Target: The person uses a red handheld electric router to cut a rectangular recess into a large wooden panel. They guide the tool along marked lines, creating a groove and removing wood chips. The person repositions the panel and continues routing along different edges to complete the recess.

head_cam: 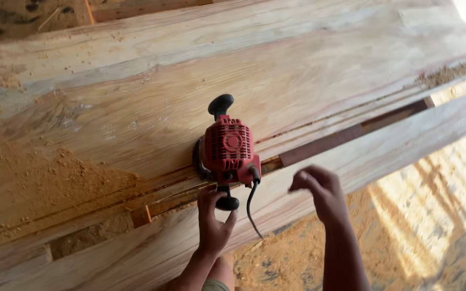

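A red power router with two black knob handles stands upright on a wide pale wooden plank, at the edge of a long groove. My left hand wraps its fingers around the near black knob. My right hand hovers to the right of the tool, fingers loosely curled and holding nothing, just past the black power cord that hangs from the router's side.
A narrower board runs along the near side of the groove, with a dark slot between the two. Sawdust is heaped on the plank at the left. Below lies a sawdust-strewn floor with sunlit stripes.
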